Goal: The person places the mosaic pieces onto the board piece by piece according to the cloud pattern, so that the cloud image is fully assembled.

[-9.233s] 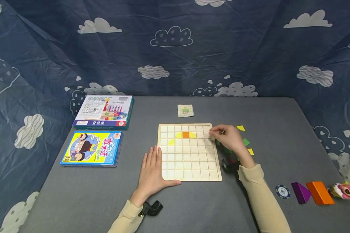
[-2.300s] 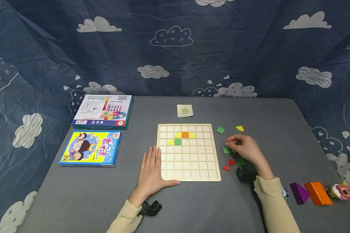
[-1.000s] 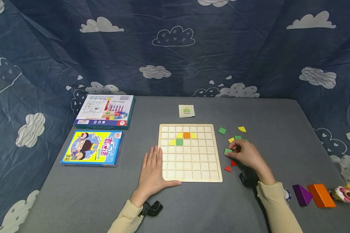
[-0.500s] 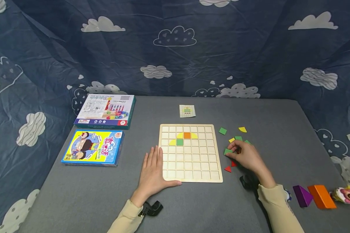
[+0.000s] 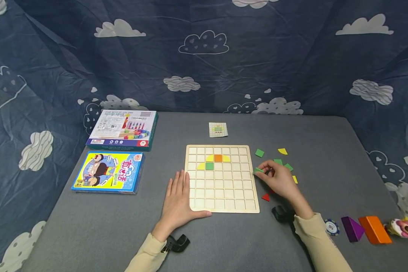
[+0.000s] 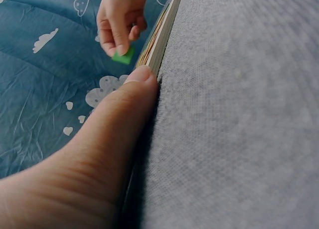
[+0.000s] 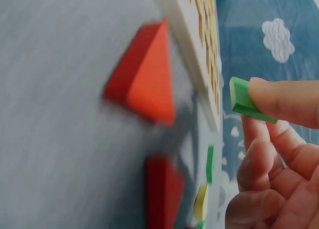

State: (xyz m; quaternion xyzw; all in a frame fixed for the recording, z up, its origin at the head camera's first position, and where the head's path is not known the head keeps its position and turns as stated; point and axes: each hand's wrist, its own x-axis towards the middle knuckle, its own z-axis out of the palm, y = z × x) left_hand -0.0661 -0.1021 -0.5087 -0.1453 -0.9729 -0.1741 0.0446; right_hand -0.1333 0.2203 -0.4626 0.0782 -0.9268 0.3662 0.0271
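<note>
A square wooden grid board (image 5: 228,194) lies on the grey table. My left hand (image 5: 176,200) rests at its lower-left corner, fingers straight along the left side and thumb along the front edge. Between thumb and fingers my right hand (image 5: 279,179) pinches a green square tile (image 7: 244,99), held up just beside the board's right edge. Set in the grid are an orange square (image 5: 218,158) with a rounded yellow piece (image 5: 226,158) on either side, another green square (image 5: 209,166), and a third yellow piece (image 5: 201,166) left of it.
Loose green tiles (image 5: 259,153), yellow pieces (image 5: 283,151) and red triangles (image 7: 149,84) lie right of the board. A small patterned card (image 5: 218,129) is behind it. Two boxes (image 5: 107,172) sit at left; a poker chip (image 5: 332,227), purple block (image 5: 352,229), orange block (image 5: 374,229) and figurine (image 5: 404,227) at right.
Since 9.2 s ago a green square has appeared in the grid. In the last half second my right hand has lifted another green tile and carried it left toward the board. My left hand stays put.
</note>
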